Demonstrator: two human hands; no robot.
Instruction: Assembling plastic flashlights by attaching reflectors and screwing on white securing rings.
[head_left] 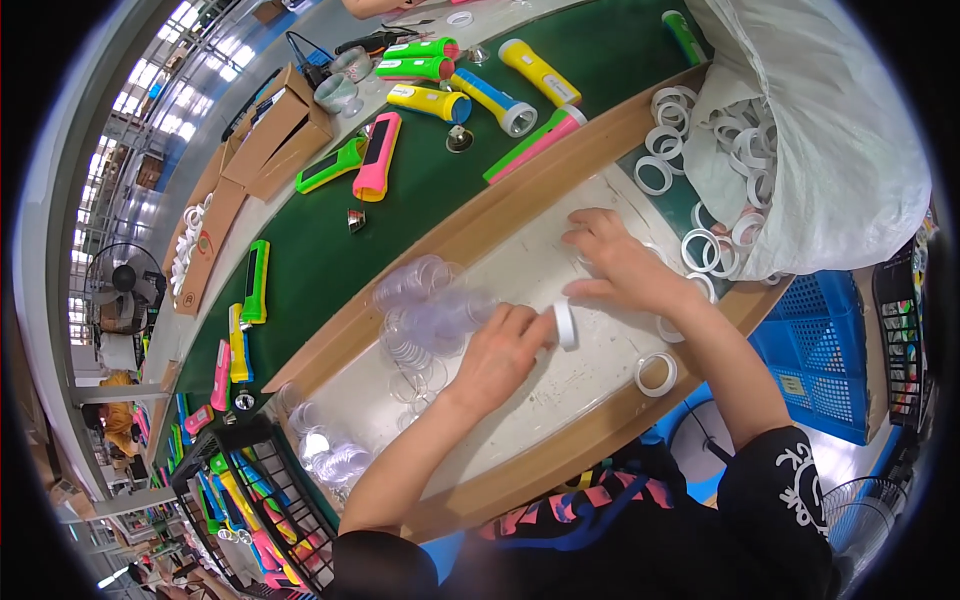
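My left hand [500, 355] is over the middle of a shallow cardboard tray [600, 440], fingers curled. A white plastic ring [566, 326] is on edge at its fingertips, pinched there. Beside that hand lie stacks of clear plastic discs [410, 340], blurred near the knuckles. Farther right, my right hand [625, 265] hovers over the tray with its fingers apart and nothing seen in them. A loose white ring [655, 374] lies near the tray's front edge, and more rings lie by my right wrist, partly covered by it.
A white sack [830, 120] spills white rings [750, 150] at the tray's right end. Colourful flashlights [540, 72] and small metal reflectors [459, 138] lie on the green surface [430, 215] beyond. A blue crate [815, 350] stands right; a black basket of flashlight bodies [270, 510] stands lower left.
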